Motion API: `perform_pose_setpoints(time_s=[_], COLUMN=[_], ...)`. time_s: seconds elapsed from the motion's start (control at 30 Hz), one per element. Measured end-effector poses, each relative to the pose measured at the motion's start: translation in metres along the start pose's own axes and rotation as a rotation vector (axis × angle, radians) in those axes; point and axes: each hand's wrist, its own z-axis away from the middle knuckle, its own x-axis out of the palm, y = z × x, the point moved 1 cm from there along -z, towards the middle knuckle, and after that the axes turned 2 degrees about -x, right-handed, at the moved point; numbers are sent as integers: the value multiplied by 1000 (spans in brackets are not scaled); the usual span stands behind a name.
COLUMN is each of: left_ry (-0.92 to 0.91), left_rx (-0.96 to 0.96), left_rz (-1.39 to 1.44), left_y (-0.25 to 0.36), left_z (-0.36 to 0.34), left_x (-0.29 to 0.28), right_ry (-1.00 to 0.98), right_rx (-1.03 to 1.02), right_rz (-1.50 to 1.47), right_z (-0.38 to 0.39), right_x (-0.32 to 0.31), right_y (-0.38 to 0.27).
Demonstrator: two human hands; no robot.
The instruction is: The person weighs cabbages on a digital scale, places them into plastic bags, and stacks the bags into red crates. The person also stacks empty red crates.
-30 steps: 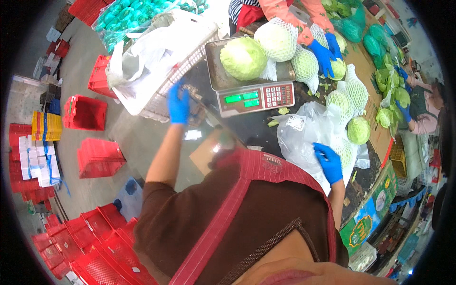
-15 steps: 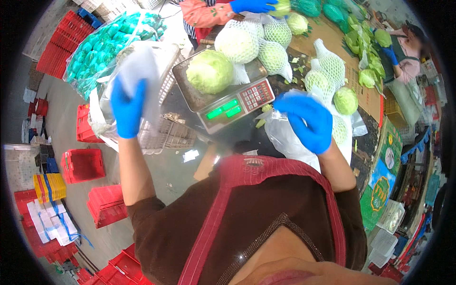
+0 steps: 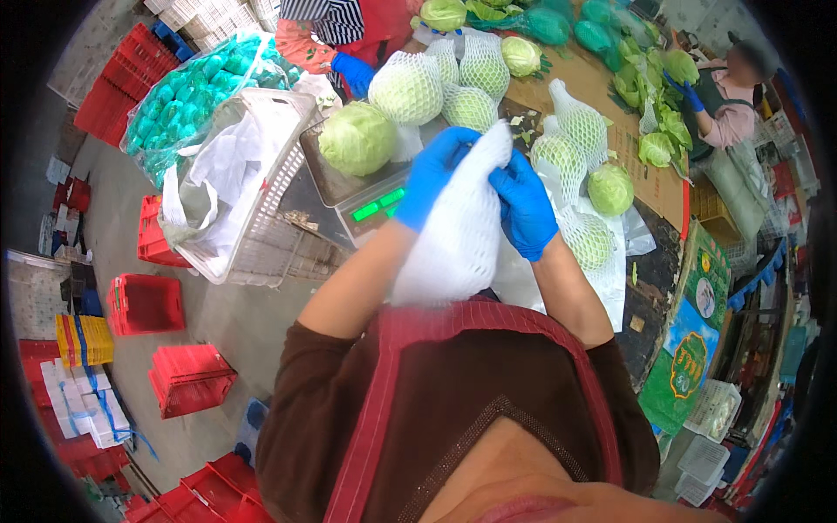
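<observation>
In front of my chest, my left hand (image 3: 438, 174) is closed round a white foam net sleeve (image 3: 458, 231), which hangs down toward my apron. The fingers of my right hand (image 3: 527, 209) are bent in against the sleeve's upper end and grip its edge. Both hands wear blue gloves. A bare green cabbage (image 3: 356, 138) rests on the metal pan of a digital scale (image 3: 366, 225), just left of my hands. My left hand and the sleeve cover part of the scale. Beyond them lie several net-wrapped cabbages (image 3: 405, 90).
To the left stands a white crate (image 3: 277, 187) with white sleeves inside, beside a bag of green-netted produce (image 3: 187, 100). More wrapped cabbages (image 3: 582, 131) and a bare one (image 3: 610, 189) lie at right. A co-worker's gloved hand (image 3: 355, 75) is near the scale; another person (image 3: 728, 100) works at far right.
My left hand has brought the foam sleeve from above the crate to the middle. My right hand has moved left to meet it. The co-worker's gloved hand has shifted left, away from a cabbage.
</observation>
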Motion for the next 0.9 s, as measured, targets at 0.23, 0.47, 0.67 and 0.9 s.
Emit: perform_pose_setpoints(time_s=[0.23, 0.47, 0.67, 0.9], left_ry=[249, 91, 172, 366], left_rx=[90, -295, -245, -177], left_rz=[-110, 79, 108, -322], left_y=[-31, -15, -48, -68], left_z=[2, 46, 60, 75], left_x=[-10, 36, 8, -24], right_ry=[92, 113, -3, -59], right_rx=[214, 79, 248, -222], right_rz=[137, 269, 686, 1057], right_z=[29, 28, 31, 36], right_x=[-39, -43, -50, -64], right_y=[27, 29, 49, 57])
